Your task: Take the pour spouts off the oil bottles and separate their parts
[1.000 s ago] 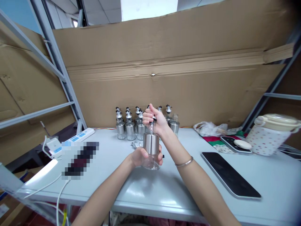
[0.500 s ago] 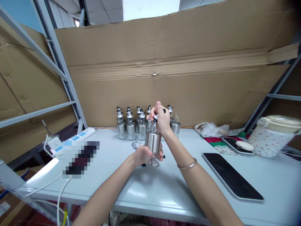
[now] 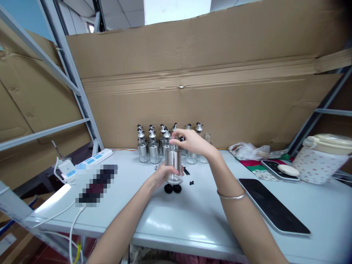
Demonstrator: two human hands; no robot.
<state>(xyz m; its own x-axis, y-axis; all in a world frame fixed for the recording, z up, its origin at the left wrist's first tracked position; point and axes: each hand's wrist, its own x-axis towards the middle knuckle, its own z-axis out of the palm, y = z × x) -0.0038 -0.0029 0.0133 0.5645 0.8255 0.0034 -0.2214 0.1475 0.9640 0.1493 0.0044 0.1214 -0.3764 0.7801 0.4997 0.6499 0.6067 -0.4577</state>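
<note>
My left hand (image 3: 161, 175) is wrapped round the lower part of a glass bottle (image 3: 173, 159) with a brushed steel sleeve, held upright just above the table. At the bottle's top, my right hand (image 3: 188, 140) is closed on a pour spout (image 3: 182, 138); only its dark part shows between the fingers, and the bottle's mouth is mostly hidden. Two round black caps (image 3: 172, 189) lie in front of the bottle. Small black pieces (image 3: 191, 182) and a longer black part (image 3: 186, 171) lie to its right.
Several similar bottles with pour spouts (image 3: 152, 145) stand in rows at the back; one at right (image 3: 207, 138) has no spout. A black tablet (image 3: 273, 205), a polka-dot container (image 3: 320, 161) and a plastic bag (image 3: 249, 151) are at right. A power strip (image 3: 93, 160) lies left.
The bottle and both hands have shifted slightly left. My right hand has turned from a raised fist to a flatter grip at the bottle's top, and the black caps have come into view.
</note>
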